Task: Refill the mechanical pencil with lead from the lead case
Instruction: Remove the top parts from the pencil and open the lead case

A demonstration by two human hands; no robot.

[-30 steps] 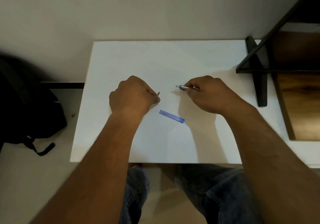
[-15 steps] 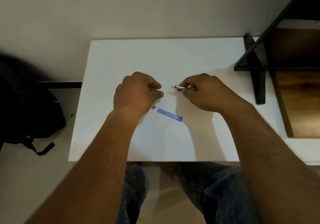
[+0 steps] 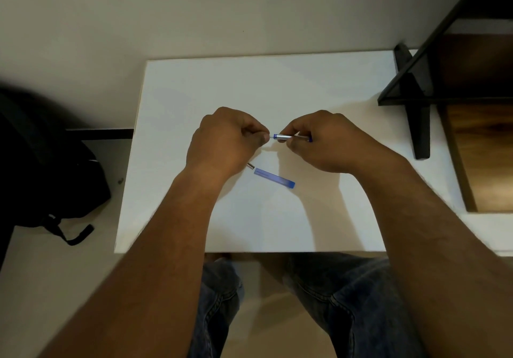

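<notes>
My right hand (image 3: 330, 142) grips the mechanical pencil (image 3: 286, 136), a silver barrel with a blue ring, held level just above the white table (image 3: 277, 85). My left hand (image 3: 224, 142) is closed, and its thumb and forefinger pinch a small white piece at the pencil's left end. The blue lead case (image 3: 274, 177) lies flat on the table below both hands, slanted down to the right. A small silver cap (image 3: 250, 166) lies on the table beside the case's left end, partly under my left wrist.
A black shelf frame (image 3: 416, 99) with wooden boards stands at the table's right edge. A black backpack (image 3: 41, 163) sits on the floor to the left. The wall runs behind the table's far edge. My knees are under the near edge.
My left hand set the silver cap down beside the lead case, then moved right to the pencil's end. My right hand brought the pencil left, so the hands now meet.
</notes>
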